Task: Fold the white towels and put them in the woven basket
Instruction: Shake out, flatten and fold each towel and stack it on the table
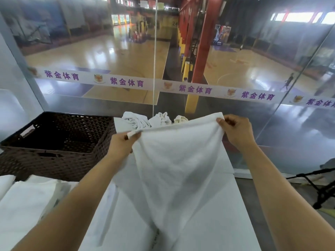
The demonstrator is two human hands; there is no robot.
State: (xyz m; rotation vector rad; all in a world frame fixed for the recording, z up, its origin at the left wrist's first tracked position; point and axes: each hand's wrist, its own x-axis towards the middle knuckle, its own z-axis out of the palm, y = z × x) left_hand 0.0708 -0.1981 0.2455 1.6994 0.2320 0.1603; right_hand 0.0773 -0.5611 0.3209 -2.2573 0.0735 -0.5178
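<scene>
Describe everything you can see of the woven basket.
The woven basket is dark brown and rectangular, apparently plastic wicker, with a cut-out handle in its near-left wall. It stands upright on the white table, to the left, beside the glass wall. No towel is visible in the part of its interior that shows. Neither of the hands touches it.

Bright, even daylight fills the scene. High windows (299,16) at the top right are blown out, and glare patches streak the glossy court floor (112,57) behind the hazy glass wall (290,134). Wide-angle distortion bends the frame edges. Shadows stay faint.
</scene>
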